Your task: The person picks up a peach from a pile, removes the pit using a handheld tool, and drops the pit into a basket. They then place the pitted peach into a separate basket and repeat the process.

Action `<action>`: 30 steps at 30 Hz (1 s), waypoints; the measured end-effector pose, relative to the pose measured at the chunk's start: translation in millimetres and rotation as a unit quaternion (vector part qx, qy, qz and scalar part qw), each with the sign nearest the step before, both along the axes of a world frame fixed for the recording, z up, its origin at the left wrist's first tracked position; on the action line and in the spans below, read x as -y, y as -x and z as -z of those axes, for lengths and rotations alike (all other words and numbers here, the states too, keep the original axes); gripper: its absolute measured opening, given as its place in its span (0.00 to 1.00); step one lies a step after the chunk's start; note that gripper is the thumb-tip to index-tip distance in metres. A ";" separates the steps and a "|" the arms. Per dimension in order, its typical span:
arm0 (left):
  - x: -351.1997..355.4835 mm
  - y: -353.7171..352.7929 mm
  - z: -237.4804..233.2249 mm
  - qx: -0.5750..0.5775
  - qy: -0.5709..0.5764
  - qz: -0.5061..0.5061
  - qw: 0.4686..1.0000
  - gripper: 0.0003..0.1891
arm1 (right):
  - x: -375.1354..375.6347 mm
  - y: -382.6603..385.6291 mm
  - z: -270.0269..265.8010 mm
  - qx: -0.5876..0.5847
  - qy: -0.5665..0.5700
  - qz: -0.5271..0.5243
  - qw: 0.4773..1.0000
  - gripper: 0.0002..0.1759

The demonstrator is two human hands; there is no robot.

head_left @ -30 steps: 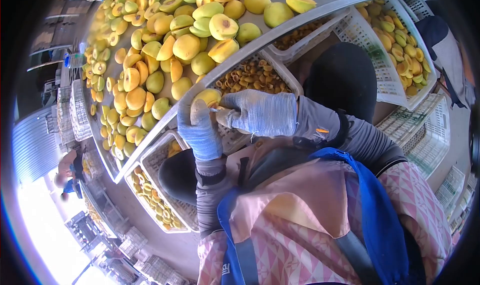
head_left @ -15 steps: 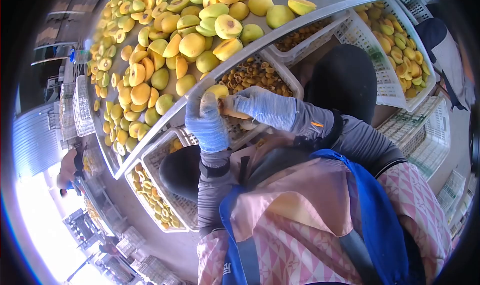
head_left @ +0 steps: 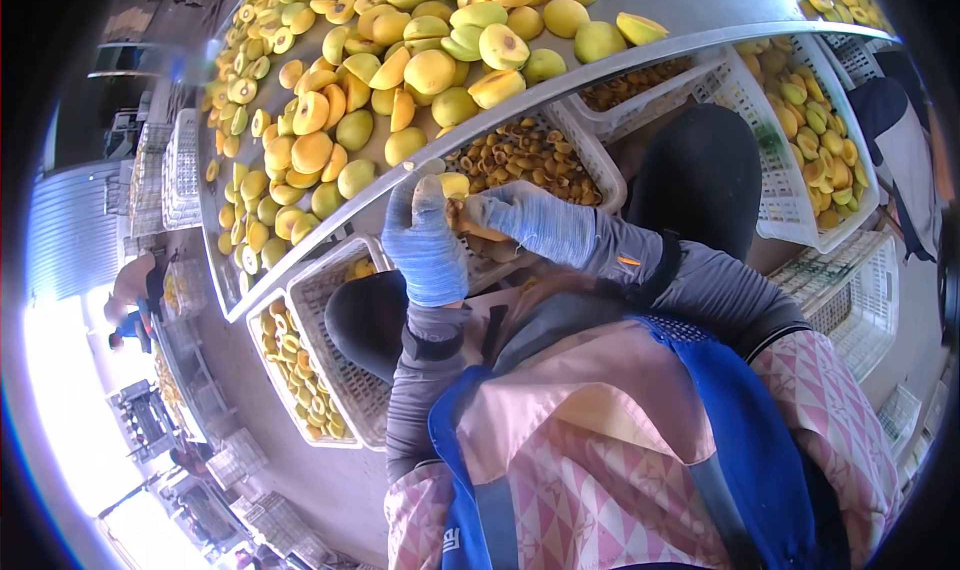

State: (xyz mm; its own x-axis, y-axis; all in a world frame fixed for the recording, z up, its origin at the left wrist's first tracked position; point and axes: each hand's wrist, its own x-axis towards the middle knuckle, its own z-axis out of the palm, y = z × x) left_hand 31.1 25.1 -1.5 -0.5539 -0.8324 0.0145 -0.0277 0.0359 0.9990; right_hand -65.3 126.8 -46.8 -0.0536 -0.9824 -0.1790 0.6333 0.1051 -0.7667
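Note:
My left hand (head_left: 428,238), in a blue knit glove, is closed around a yellow peach half (head_left: 454,185) just below the table's edge. Against it is my right hand (head_left: 540,222), gloved alike, with its fingers curled. Something brownish shows at those fingertips, too hidden to name. Beyond both hands, a white crate (head_left: 612,170) holds many brown peach pits (head_left: 525,158). Halved and cut yellow peaches (head_left: 430,72) lie heaped on the metal table (head_left: 640,65) in front of me.
Peach halves fill a crate (head_left: 768,170) at the right and another crate (head_left: 297,395) at the lower left. My dark-clad knees (head_left: 700,170) sit between crates. Another person (head_left: 140,285) bends at a far-left table; someone's legs (head_left: 895,135) show at far right.
The view has shifted, so the table and crates sit further right and slightly lower. Both hands stay together at the peach half, with only a small change in finger pose.

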 end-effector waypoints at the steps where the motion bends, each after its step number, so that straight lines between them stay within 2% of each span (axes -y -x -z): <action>1: 0.0 0.0 0.3 -0.001 0.001 -0.003 1.000 0.16 | -1.2 -0.9 -7.1 -0.031 0.001 0.024 0.999 0.27; 3: 0.1 0.8 1.9 -0.014 -0.036 -0.013 0.999 0.16 | -1.6 0.9 -6.9 -0.032 -0.006 0.027 0.999 0.27; 5: 5.7 0.2 11.6 -0.006 -0.017 -0.007 1.000 0.19 | 1.1 -0.9 -3.6 -0.031 -0.013 0.032 0.999 0.28; 7: 7.7 1.1 22.9 0.001 0.002 0.000 1.000 0.22 | 9.3 -7.1 6.6 -0.232 -0.049 0.125 0.963 0.27; 8: 8.5 3.1 27.5 -0.015 -0.022 -0.005 1.000 0.22 | 10.5 -4.4 9.3 -0.233 -0.049 0.127 0.963 0.27; 10: 7.0 2.5 32.3 -0.027 -0.052 -0.007 0.998 0.22 | 8.9 2.6 10.8 -0.148 -0.056 0.056 0.986 0.26; 11: 8.1 -0.1 32.3 -0.009 -0.051 0.010 0.999 0.22 | 4.2 6.3 7.6 -0.147 -0.060 0.059 0.986 0.26; 13: 15.4 -2.8 33.4 0.004 -0.049 0.031 0.998 0.23 | -6.9 18.1 -6.0 -0.056 -0.135 -0.041 0.988 0.26; 14: 20.5 -6.0 35.9 -0.042 -0.090 0.062 0.993 0.21 | -10.6 19.6 -10.8 -0.059 -0.137 -0.040 0.988 0.26; 16: 19.7 -9.2 36.2 -0.089 -0.129 0.087 0.984 0.20 | -15.0 18.9 -17.0 0.074 -0.020 -0.040 0.996 0.26; 17: 15.6 -8.3 34.6 -0.112 -0.177 0.038 0.977 0.22 | -8.9 26.0 -7.6 0.007 -0.025 -0.070 0.997 0.26; 18: 15.3 -6.5 30.3 -0.133 -0.220 -0.009 0.966 0.23 | -3.9 24.1 -2.3 0.005 -0.018 -0.073 0.997 0.26; 19: 14.2 -6.9 21.6 -0.100 -0.186 -0.051 0.976 0.24 | -2.2 17.4 2.6 -0.053 -0.018 0.005 0.998 0.27; 20: 18.5 -14.5 14.0 -0.099 -0.185 -0.056 0.976 0.24 | -2.2 11.5 -0.6 -0.113 -0.022 0.080 0.990 0.28; 21: 28.6 -28.1 4.7 -0.070 -0.166 -0.021 0.983 0.24 | -5.4 10.1 -8.4 -0.154 -0.089 0.090 0.980 0.25; 22: 41.2 -43.2 -4.1 -0.040 -0.144 0.016 0.989 0.24 | -4.7 11.9 -4.0 -0.154 -0.085 0.084 0.981 0.25; 23: 54.4 -60.7 -7.6 -0.013 -0.075 0.003 0.997 0.25 | -5.3 15.3 4.6 -0.343 -0.080 0.076 0.933 0.23; 24: 55.9 -76.5 -24.9 0.022 -0.032 -0.022 0.999 0.25 | -4.7 17.7 9.4 -0.521 -0.073 0.068 0.848 0.22; 25: 70.3 -100.2 -30.2 0.035 -0.013 -0.028 0.999 0.24 | -5.1 15.6 5.9 -0.605 -0.105 0.043 0.788 0.18; 26: 83.5 -126.2 -34.6 0.085 0.045 -0.047 0.994 0.21 | -6.0 14.4 6.4 -0.604 -0.107 0.045 0.788 0.18; 27: 107.3 -154.1 -27.1 0.185 0.195 -0.084 0.960 0.16 | -6.7 13.4 7.9 -0.657 -0.120 0.035 0.743 0.16; 28: 143.6 -196.3 -12.7 0.384 0.381 -0.052 0.840 0.13 | -7.4 12.3 9.6 -0.707 -0.132 0.024 0.695 0.15; 29: 162.7 -219.0 -10.8 0.454 0.284 -0.057 0.843 0.14 | -7.9 10.9 12.7 -0.730 -0.121 0.053 0.671 0.13; 30: 163.1 -214.5 -14.5 0.454 0.286 -0.056 0.842 0.14 | -7.4 11.1 12.2 -0.728 -0.121 0.055 0.672 0.13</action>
State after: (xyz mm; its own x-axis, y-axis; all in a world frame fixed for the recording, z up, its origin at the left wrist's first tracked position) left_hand 245.6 -138.0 13.0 -0.4719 -0.8806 0.0436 -0.8062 0.4510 0.3829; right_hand -76.4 134.2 -59.1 -0.4157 -0.9094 -0.0122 -0.7561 0.3530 -0.5511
